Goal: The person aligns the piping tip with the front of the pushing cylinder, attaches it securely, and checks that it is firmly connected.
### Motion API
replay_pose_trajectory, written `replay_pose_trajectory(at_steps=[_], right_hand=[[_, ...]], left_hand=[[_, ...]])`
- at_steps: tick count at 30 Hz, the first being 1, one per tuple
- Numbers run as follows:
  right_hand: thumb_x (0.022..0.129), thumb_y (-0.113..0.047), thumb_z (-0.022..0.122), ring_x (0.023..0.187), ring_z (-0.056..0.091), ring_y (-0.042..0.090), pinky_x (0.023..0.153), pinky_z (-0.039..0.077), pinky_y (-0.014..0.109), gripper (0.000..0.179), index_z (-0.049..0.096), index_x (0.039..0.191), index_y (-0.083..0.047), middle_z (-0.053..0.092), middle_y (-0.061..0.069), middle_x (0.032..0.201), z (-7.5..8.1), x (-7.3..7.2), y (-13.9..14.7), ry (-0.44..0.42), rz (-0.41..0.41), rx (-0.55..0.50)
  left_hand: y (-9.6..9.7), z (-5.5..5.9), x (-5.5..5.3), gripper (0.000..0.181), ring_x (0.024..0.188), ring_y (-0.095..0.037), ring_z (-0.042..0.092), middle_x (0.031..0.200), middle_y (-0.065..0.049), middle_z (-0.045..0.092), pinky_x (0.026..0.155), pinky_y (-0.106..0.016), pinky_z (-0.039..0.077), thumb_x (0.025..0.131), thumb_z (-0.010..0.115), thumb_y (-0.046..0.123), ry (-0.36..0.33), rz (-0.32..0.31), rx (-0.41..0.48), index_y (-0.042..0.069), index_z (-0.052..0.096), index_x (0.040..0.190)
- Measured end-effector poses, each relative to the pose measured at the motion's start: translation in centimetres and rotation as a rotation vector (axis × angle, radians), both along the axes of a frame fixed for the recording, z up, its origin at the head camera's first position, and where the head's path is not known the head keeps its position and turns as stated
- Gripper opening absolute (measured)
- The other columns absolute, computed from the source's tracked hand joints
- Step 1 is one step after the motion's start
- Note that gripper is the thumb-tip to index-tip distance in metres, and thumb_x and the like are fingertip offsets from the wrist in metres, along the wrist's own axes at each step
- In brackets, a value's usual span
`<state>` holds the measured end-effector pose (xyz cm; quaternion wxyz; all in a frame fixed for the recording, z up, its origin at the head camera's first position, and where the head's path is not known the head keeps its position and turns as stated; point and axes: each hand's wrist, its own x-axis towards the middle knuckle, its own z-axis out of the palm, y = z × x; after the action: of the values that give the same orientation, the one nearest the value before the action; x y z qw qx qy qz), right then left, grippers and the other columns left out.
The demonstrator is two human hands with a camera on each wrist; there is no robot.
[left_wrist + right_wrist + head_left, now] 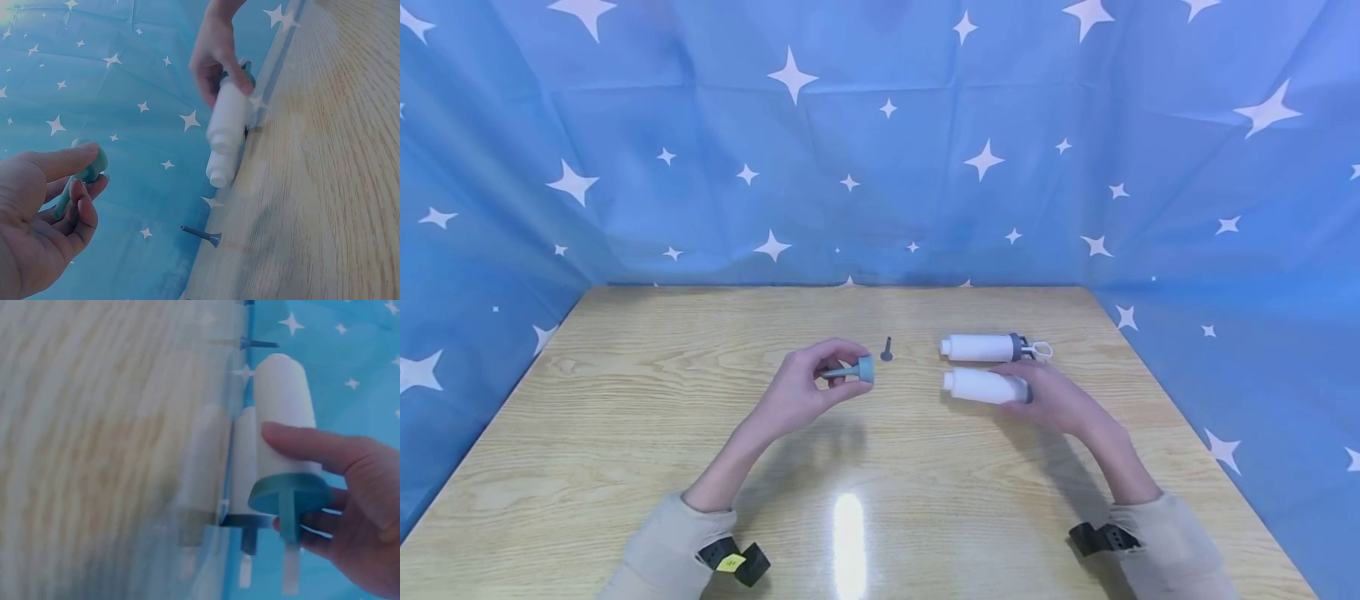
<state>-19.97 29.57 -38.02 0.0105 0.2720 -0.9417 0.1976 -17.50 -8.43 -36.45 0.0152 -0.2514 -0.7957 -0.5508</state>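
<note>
My left hand (808, 387) pinches a teal nozzle (866, 369) between thumb and fingers, its wide end facing right and its thin stem pointing back toward the palm. In the right wrist view, my right hand (369, 506) grips a white icing syringe (284, 406) that has a teal collar and a plunger rod. This syringe is held above the table with its narrow tip end pointing left in the head view. Just behind it, a second white syringe (977, 347) with a dark grey collar and a ring handle lies on the table. A small dark grey nozzle (887, 350) stands between the hands.
The wooden table (625, 433) carries all these things. A blue curtain (880, 150) with white stars hangs behind it and along both sides. Dark straps with small boxes sit on both sleeves (1176, 542).
</note>
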Motion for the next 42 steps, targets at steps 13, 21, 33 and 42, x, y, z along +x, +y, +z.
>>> replay_pose_trajectory(at_steps=[13,21,33,42], right_hand=[[0.084,-0.016,0.084,0.091,0.059,0.024,0.071,0.050,0.038,0.050,0.066,0.131,-0.009,0.066,0.017,0.120,2.9,1.8,-2.8,0.159,0.028,-0.062],[0.079,-0.015,0.088,0.093,0.061,0.019,0.069,0.052,0.035,0.053,0.066,0.127,-0.011,0.068,0.009,0.118,4.2,3.0,-4.8,0.249,0.121,-0.137],[0.075,-0.015,0.090,0.106,0.065,0.025,0.078,0.056,0.043,0.057,0.066,0.127,-0.012,0.069,0.007,0.122,4.8,3.6,-6.6,0.340,0.235,-0.185],[0.075,-0.015,0.090,0.109,0.064,0.028,0.081,0.057,0.046,0.057,0.067,0.127,-0.013,0.068,0.007,0.123,4.6,3.7,-6.9,0.393,0.249,-0.192]], left_hand=[[0.1,-0.1,0.0,0.034,0.084,-0.022,0.067,0.103,0.001,0.071,0.075,-0.031,0.056,0.088,0.081,0.016,0.016,-0.013,-0.006,0.013,0.070,0.120],[0.2,-0.1,0.2,0.035,0.083,-0.015,0.066,0.104,0.001,0.071,0.075,-0.029,0.057,0.088,0.081,0.016,0.019,-0.021,-0.010,0.012,0.069,0.120],[0.7,0.3,0.6,0.034,0.088,-0.016,0.068,0.107,-0.002,0.071,0.080,-0.038,0.059,0.087,0.082,0.012,0.023,-0.050,0.023,0.010,0.070,0.119],[0.9,0.5,0.8,0.034,0.095,-0.015,0.069,0.111,-0.002,0.072,0.083,-0.036,0.060,0.086,0.082,0.013,0.040,-0.060,0.061,0.009,0.073,0.118]])
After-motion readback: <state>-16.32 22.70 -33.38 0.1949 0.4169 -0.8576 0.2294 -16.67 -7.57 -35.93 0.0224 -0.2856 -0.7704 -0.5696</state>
